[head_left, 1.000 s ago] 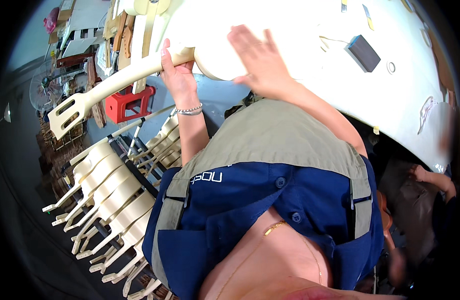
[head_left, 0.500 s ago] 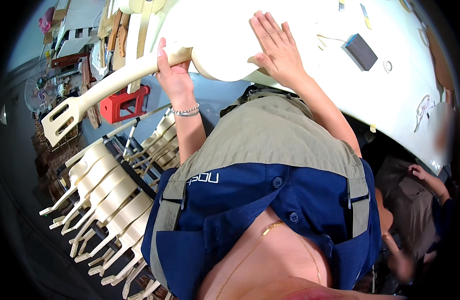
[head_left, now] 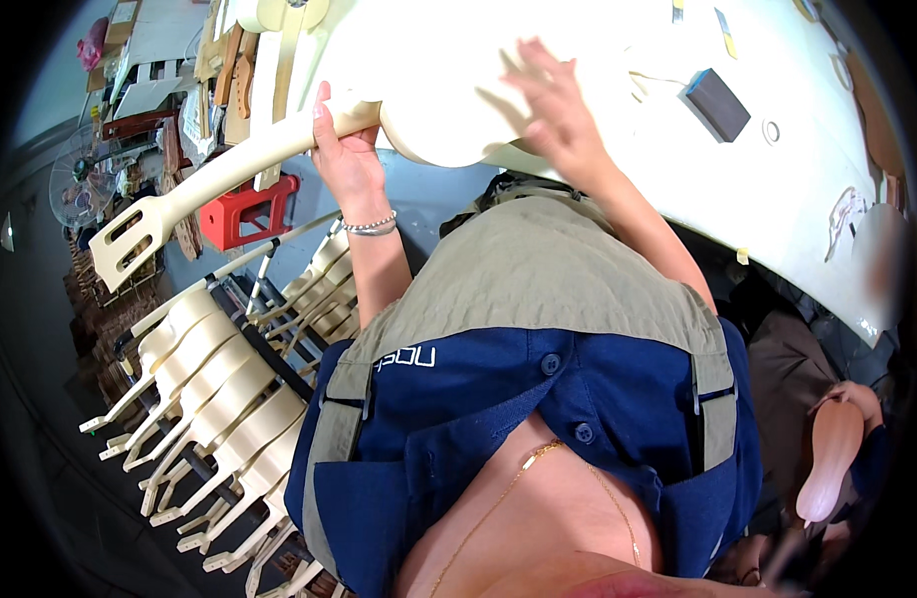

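Left hand point(head_left: 351, 171): around guitar neck point(head_left: 239, 165) | right hand point(head_left: 566, 122): spread, blurred | guitar body point(head_left: 440, 136): washed out by glare

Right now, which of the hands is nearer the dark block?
Right. The right hand is over the guitar body, left of the block; the left hand holds the neck, farther left.

Dark block point(head_left: 718, 106) on white tabletop point(head_left: 792, 194), small ring point(head_left: 766, 131) near it. Red stool point(head_left: 241, 214) on blue floor point(head_left: 433, 194); fan point(head_left: 80, 171) farther left. Cream guitars point(head_left: 247, 387) lined up on padded rack point(head_left: 266, 346). Pink bundle point(head_left: 92, 48), upper left.
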Tool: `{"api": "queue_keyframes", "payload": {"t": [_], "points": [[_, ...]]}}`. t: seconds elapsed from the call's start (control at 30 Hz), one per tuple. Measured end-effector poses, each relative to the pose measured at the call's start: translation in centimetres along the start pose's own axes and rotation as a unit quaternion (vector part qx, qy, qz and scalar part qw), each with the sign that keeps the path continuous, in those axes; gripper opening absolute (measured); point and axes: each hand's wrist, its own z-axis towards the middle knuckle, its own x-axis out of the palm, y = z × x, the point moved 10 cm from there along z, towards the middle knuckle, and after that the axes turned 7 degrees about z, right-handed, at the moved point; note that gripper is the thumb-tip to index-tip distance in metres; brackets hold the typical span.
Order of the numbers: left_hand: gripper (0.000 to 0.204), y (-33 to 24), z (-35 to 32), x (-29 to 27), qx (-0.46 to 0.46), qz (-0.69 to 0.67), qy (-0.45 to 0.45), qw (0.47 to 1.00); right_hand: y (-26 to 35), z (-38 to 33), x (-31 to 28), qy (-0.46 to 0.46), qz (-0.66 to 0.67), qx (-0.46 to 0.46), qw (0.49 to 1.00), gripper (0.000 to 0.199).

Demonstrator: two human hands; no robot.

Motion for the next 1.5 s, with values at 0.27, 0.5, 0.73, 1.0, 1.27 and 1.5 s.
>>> {"api": "queue_keyframes", "payload": {"t": [0.27, 0.5, 0.73, 1.0, 1.27, 1.5], "points": [[0.063, -0.2, -0.2, 0.5, -0.020, -0.047, 0.034, 0.998, -16.2, -9.3, -9.1, -0.241, 0.232, 0.355, 0.873, 0.059], [0.056, -4.4, 0.0, 3.9, 0.105, -0.112, 0.151, 0.977, -16.1, -12.3, -8.5, -0.101, 0.369, 0.364, 0.849, 0.040], [0.049, -5.4, -1.3, 7.9, 0.099, -0.125, 0.218, 0.963, -18.4, -12.8, -9.5, -0.101, 0.386, 0.275, 0.875, 0.075], [0.082, -8.5, -1.7, 10.4, 0.138, -0.113, 0.238, 0.955, -16.8, -11.4, -10.7, -0.284, 0.544, 0.274, 0.741, 0.074], [0.055, -7.8, -2.6, 10.5, 0.125, -0.006, 0.208, 0.970, -14.5, -7.6, -9.1, -0.230, 0.564, 0.285, 0.740, 0.064], [0.057, -7.2, -3.0, 10.8, 0.113, 0.007, 0.200, 0.973, -14.1, -7.3, -8.0, -0.150, 0.597, 0.236, 0.752, 0.063]]}}
